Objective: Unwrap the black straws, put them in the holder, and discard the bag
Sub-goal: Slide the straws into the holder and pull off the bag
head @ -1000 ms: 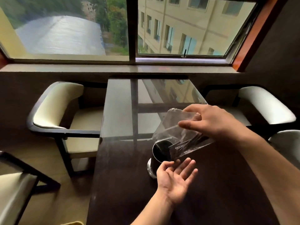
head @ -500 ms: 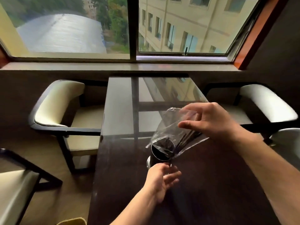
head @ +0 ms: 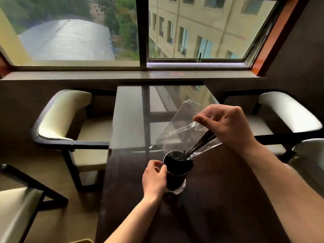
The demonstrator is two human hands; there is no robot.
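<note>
With left hand (head: pixel 154 178) gripping the metal holder (head: pixel 175 172) from its 9 o'clock and right hand (head: pixel 228 125) pinching the clear bag (head: pixel 177 130) at 1 o'clock, steepen the tilt so the black straws (head: pixel 203 141), tips at its mouth, slide in.

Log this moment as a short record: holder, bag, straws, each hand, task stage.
holder: dark cylinder, upright on the table
bag: clear plastic, tilted, lower end at the holder's mouth
straws: black, partly inside the bag, lower ends at the holder's rim
left hand: grips the holder's side near the rim
right hand: pinches the bag above the holder
stage: straws being tipped into the holder; bag not yet discarded
</note>
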